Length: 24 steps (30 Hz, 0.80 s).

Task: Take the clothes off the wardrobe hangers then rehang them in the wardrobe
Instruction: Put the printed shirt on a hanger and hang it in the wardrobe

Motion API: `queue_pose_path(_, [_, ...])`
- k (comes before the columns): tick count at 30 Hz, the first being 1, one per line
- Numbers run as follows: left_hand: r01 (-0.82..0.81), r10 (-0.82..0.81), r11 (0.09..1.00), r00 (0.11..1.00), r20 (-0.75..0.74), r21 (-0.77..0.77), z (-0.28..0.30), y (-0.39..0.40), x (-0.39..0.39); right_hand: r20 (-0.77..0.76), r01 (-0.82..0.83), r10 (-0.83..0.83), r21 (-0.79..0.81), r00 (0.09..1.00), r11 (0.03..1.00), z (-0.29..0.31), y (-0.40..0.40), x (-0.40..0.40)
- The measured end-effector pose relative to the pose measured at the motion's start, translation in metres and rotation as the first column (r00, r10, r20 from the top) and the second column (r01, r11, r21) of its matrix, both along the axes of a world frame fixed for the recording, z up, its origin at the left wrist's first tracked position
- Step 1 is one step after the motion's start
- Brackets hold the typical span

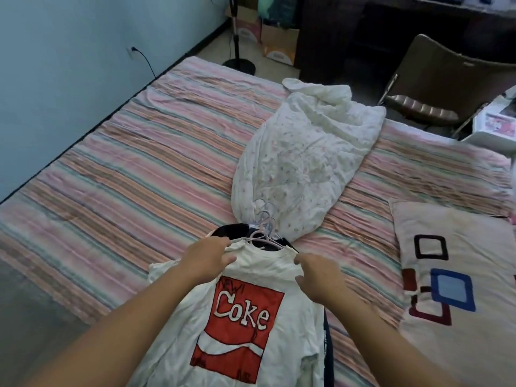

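Both grips pinch the collar of my white Coke T-shirt (237, 331): left hand (208, 256) and right hand (321, 275) clamp its shoulders. It lies on the striped bed (125, 169), over dark clothes (231, 230); pale hangers (265, 230) bunch beyond, against a rolled floral quilt (301, 160).

One white shirt (237, 317), one quilt (304, 163), one pillow (458, 275), one chair (446, 79).

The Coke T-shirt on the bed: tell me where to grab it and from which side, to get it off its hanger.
Grip the white Coke T-shirt at its two shoulders beside the collar, coming from above and from the hem end. It lies flat, print up, collar pointing away, with the hanger hooks sticking out beyond the neck. The left hand and right hand are already at those shoulders, so pulling the fabric toward you should slide it off.
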<state>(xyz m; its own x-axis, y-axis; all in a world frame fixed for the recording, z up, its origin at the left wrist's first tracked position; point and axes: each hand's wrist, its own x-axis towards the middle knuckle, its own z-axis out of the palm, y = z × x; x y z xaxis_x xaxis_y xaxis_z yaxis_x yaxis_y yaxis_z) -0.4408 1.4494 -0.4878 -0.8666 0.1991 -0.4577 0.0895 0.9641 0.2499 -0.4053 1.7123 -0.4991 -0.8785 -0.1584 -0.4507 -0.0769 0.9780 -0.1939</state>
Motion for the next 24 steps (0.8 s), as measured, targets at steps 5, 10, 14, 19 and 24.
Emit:
queue_pose_path(5, [-0.047,0.044,0.998,0.995,0.085,0.030,-0.078,-0.003,-0.022,0.016,0.146,-0.145,-0.042,0.989,0.988,-0.075,0.015,-0.026])
queue_pose_path(10, [-0.063,0.058,0.997,0.989,0.137,0.034,-0.150,-0.012,-0.033,0.056,0.236,-0.232,-0.073,0.971,0.969,-0.148,0.019,-0.048])
queue_pose_path(14, [-0.076,0.079,0.997,0.986,0.145,-0.032,-0.196,-0.011,-0.047,0.078,0.219,-0.214,-0.069,0.974,0.973,-0.196,0.018,-0.066])
queue_pose_path(19, [-0.135,0.134,0.991,0.976,0.170,-0.010,-0.233,-0.004,-0.070,0.161,0.191,-0.182,-0.042,0.970,0.981,-0.235,0.013,-0.079])
queue_pose_path(24, [-0.161,0.170,0.985,0.970,0.177,-0.064,-0.255,0.003,-0.079,0.064,0.230,-0.225,-0.064,0.972,0.971,-0.254,0.011,-0.075])
